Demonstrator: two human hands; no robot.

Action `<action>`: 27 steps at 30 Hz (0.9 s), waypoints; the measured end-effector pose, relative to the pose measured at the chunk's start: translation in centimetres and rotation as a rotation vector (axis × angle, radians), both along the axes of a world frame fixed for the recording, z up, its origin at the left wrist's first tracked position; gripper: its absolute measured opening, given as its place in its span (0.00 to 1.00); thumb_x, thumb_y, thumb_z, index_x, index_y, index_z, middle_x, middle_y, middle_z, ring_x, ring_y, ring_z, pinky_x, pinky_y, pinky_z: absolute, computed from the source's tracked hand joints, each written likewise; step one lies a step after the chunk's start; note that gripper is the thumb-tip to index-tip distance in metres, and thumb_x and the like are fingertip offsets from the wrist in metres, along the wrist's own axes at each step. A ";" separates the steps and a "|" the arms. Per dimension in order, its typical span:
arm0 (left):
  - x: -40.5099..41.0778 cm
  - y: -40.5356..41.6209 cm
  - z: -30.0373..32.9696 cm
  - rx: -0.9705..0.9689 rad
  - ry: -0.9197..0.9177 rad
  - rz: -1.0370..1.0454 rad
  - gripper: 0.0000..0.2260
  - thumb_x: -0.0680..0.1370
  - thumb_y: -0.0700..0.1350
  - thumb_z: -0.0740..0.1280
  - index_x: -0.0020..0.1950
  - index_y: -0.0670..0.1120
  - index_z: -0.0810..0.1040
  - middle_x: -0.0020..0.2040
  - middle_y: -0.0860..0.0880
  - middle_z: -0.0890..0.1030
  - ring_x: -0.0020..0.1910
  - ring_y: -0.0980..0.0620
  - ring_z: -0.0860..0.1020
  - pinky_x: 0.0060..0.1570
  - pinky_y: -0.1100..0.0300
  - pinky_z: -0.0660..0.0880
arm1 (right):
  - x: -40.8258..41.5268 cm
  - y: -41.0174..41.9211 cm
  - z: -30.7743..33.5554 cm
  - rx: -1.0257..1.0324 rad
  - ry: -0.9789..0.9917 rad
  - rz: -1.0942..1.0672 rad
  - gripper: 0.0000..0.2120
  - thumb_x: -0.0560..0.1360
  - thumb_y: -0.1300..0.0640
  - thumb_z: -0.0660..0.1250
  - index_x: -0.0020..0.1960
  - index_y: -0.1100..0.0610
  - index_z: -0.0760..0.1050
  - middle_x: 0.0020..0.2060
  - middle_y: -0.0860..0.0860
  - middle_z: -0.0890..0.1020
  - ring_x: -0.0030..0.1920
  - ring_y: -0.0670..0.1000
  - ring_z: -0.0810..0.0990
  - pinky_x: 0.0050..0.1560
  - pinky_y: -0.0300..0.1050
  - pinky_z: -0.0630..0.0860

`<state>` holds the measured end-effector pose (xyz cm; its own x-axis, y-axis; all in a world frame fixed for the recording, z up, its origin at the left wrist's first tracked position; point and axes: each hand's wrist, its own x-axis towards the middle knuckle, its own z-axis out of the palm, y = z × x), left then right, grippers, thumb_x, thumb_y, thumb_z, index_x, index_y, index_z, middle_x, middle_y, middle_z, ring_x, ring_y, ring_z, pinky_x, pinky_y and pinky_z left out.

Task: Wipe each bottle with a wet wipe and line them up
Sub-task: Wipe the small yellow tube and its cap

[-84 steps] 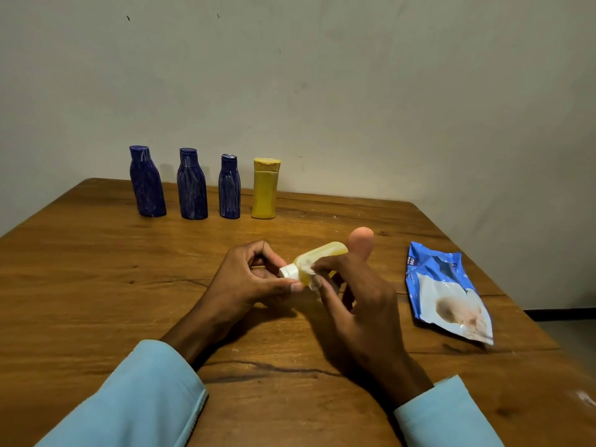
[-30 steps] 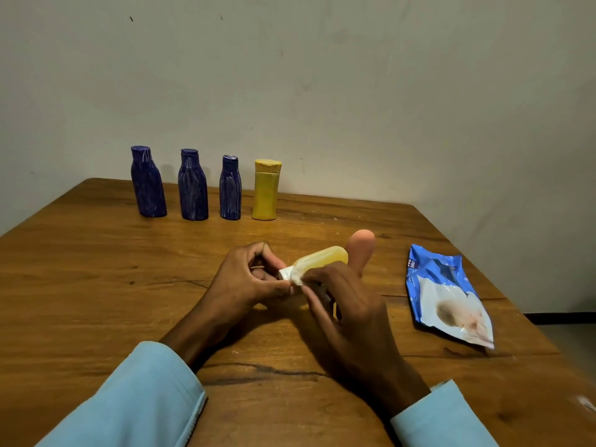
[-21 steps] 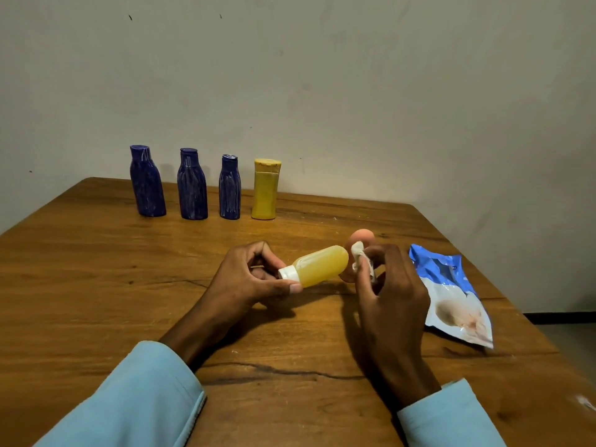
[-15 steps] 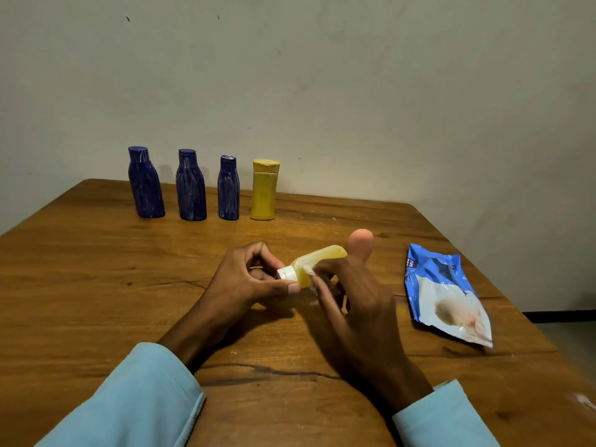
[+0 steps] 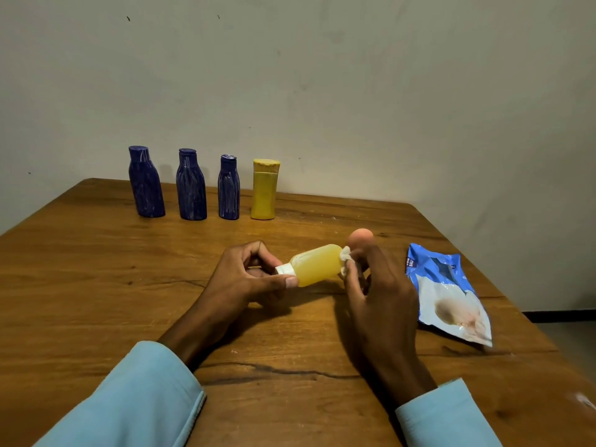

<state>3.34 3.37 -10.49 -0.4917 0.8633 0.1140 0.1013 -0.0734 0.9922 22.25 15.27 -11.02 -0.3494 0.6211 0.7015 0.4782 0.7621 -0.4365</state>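
Wooden table is seen below a plain pale wall, and both hands are held just above its middle. A small yellow bottle is held lying on its side between the hands, off the tabletop. Its white cap is pinched by the curled fingers and thumb of the left hand. A crumpled white wet wipe is pinched in the fingertips of the right hand and pressed against the bottle's rounded base. A pinkish rounded object is partly hidden just beyond the right hand. Well beyond the left hand, three blue bottles and a yellow bottle with a yellow cap are lined up upright near the wall. Just to the right of the right hand, a blue and white wipes packet is laid flat.
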 end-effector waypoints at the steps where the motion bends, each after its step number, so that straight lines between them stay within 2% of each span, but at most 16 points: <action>1: 0.0 0.0 0.0 0.004 -0.006 0.005 0.20 0.69 0.42 0.82 0.55 0.38 0.79 0.50 0.41 0.87 0.44 0.41 0.87 0.41 0.48 0.85 | 0.1 0.4 -0.1 -0.032 0.016 -0.062 0.11 0.81 0.55 0.70 0.62 0.50 0.75 0.49 0.45 0.80 0.44 0.43 0.77 0.40 0.35 0.73; 4: 0.1 0.0 0.1 0.019 -0.037 0.004 0.20 0.69 0.44 0.81 0.55 0.37 0.79 0.47 0.39 0.87 0.42 0.43 0.85 0.41 0.50 0.84 | 0.6 0.6 -0.1 -0.044 0.081 -0.095 0.09 0.81 0.55 0.69 0.61 0.52 0.77 0.49 0.46 0.81 0.44 0.44 0.78 0.41 0.35 0.74; 6: 0.3 0.0 0.2 0.024 -0.070 -0.013 0.19 0.71 0.43 0.81 0.55 0.37 0.79 0.44 0.38 0.86 0.40 0.42 0.85 0.40 0.49 0.83 | 0.5 -0.1 0.2 -0.013 0.092 0.029 0.10 0.81 0.57 0.69 0.62 0.51 0.76 0.50 0.44 0.80 0.45 0.42 0.78 0.43 0.34 0.75; 9: 0.3 -0.1 0.2 0.039 -0.171 -0.030 0.17 0.74 0.43 0.79 0.55 0.36 0.78 0.43 0.36 0.85 0.38 0.41 0.83 0.40 0.47 0.82 | 0.0 -1.2 0.3 -0.031 -0.029 0.273 0.08 0.81 0.57 0.70 0.58 0.48 0.73 0.46 0.42 0.78 0.44 0.41 0.78 0.41 0.37 0.76; 12: 0.2 -0.3 0.4 0.045 -0.196 -0.039 0.17 0.76 0.44 0.78 0.56 0.35 0.78 0.43 0.35 0.85 0.36 0.42 0.82 0.40 0.47 0.82 | -0.1 -2.2 0.1 -0.016 -0.065 0.469 0.06 0.81 0.57 0.71 0.56 0.50 0.76 0.47 0.42 0.79 0.45 0.41 0.78 0.42 0.36 0.75; 14: 0.2 -0.3 0.5 0.044 -0.197 -0.039 0.17 0.76 0.45 0.78 0.56 0.35 0.78 0.42 0.35 0.85 0.34 0.42 0.82 0.37 0.48 0.82 | -0.2 -2.0 0.1 0.012 -0.031 0.412 0.06 0.80 0.58 0.71 0.56 0.51 0.76 0.46 0.43 0.79 0.43 0.41 0.78 0.41 0.36 0.76; 16: 0.3 -0.2 0.5 0.042 -0.189 -0.032 0.17 0.76 0.45 0.78 0.55 0.35 0.78 0.42 0.34 0.85 0.34 0.42 0.82 0.36 0.48 0.82 | -0.2 -1.3 0.3 -0.026 -0.005 0.233 0.09 0.81 0.57 0.70 0.58 0.49 0.74 0.45 0.42 0.78 0.43 0.40 0.78 0.41 0.35 0.76; 19: 0.3 -0.1 0.5 0.038 -0.147 -0.026 0.18 0.73 0.45 0.79 0.54 0.36 0.78 0.43 0.36 0.86 0.37 0.42 0.83 0.36 0.50 0.83 | 0.3 -0.2 0.5 -0.056 0.074 0.021 0.11 0.80 0.56 0.70 0.62 0.51 0.76 0.47 0.40 0.78 0.43 0.40 0.77 0.43 0.25 0.70; 21: 0.4 -0.1 0.5 0.027 -0.087 -0.012 0.19 0.70 0.45 0.81 0.54 0.37 0.79 0.45 0.40 0.87 0.39 0.44 0.85 0.37 0.52 0.83 | 0.4 -0.5 0.3 -0.039 0.042 0.091 0.11 0.80 0.57 0.71 0.62 0.51 0.76 0.47 0.41 0.78 0.43 0.40 0.76 0.42 0.27 0.71; 24: 0.4 -0.1 0.4 0.016 -0.043 0.010 0.20 0.67 0.42 0.83 0.54 0.39 0.80 0.49 0.42 0.87 0.44 0.46 0.87 0.38 0.56 0.83 | -0.2 -2.0 0.0 0.000 -0.035 0.375 0.09 0.81 0.58 0.72 0.59 0.52 0.76 0.48 0.44 0.80 0.45 0.40 0.78 0.43 0.35 0.76; 27: 0.1 0.0 0.1 0.002 0.008 0.021 0.19 0.68 0.39 0.83 0.54 0.40 0.80 0.46 0.41 0.86 0.41 0.47 0.85 0.39 0.57 0.82 | -0.5 -2.7 0.1 0.081 0.014 0.466 0.08 0.80 0.60 0.72 0.58 0.55 0.78 0.50 0.46 0.80 0.46 0.40 0.77 0.45 0.32 0.74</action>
<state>3.40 3.41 -10.36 -0.5086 0.8526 0.1201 0.1110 -0.0734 0.9911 21.74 12.57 -10.91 -0.5677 0.3438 0.7480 0.0718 0.9259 -0.3710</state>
